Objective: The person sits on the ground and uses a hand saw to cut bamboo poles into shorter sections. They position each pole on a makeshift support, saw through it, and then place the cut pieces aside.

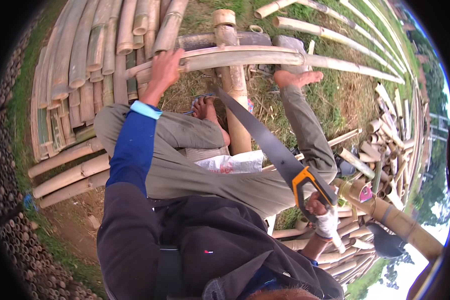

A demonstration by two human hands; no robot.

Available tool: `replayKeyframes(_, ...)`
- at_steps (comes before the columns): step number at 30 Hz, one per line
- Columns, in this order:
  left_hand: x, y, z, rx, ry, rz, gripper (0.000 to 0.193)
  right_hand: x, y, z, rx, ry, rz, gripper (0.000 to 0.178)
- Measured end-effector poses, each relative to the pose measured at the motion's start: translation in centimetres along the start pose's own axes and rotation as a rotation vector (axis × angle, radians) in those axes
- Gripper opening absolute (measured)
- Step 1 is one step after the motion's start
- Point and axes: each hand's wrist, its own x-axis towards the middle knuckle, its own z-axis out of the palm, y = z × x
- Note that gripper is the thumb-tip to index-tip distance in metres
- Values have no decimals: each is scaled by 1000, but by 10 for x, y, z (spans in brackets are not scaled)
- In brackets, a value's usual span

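Observation:
My left hand (166, 70) grips a long bamboo pole (255, 59) near its left end, fingers over the top. The pole lies crosswise in front of me, over an upright-running thick bamboo post (229, 37). In my right hand (321, 216), wrapped with white cloth, is a handsaw (265, 142) with a dark blade and an orange-and-black handle. The saw slants up to the left, its tip near the post and apart from the pole. My bare right foot (297, 79) is by the pole, beside a grey block (287, 45).
Stacked bamboo lengths (87, 45) stand close on the left. Long bamboo poles (335, 37) lie on grass at the far right, above a heap of short offcuts (385, 145). A white sack (230, 162) lies by my legs. A thick bamboo beam (400, 220) is at right.

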Motion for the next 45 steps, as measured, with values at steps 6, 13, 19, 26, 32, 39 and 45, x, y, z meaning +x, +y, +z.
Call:
replayKeyframes(6, -16, -32, -21, 1, -95, 36, 68, -7, -8, -77, -30, -35, -203, 44)
replayKeyframes(13, -48, -89, -39, 183, -13, -50, 68, 69, -4, -31, 174, 108, -433, 38)
replayKeyframes(19, -53, -81, -32, 270, 91, -85, 57, 173, 10, 69, 52, 140, -490, 62)
replayKeyframes(26, -54, -77, -31, 278, 97, -107, 65, 215, 29, 114, 25, 19, -528, 51)
replayKeyframes(32, -51, -57, -40, 97, 81, 51, 88, 212, 43, 120, -77, 18, -561, 52)
replayKeyframes(39, -13, -1, -34, 95, 110, 166, 95, 206, 45, 128, -215, -40, -544, 50)
replayKeyframes(45, 25, 75, -26, 145, 90, 246, 95, 201, 47, 128, -270, -11, -507, 50)
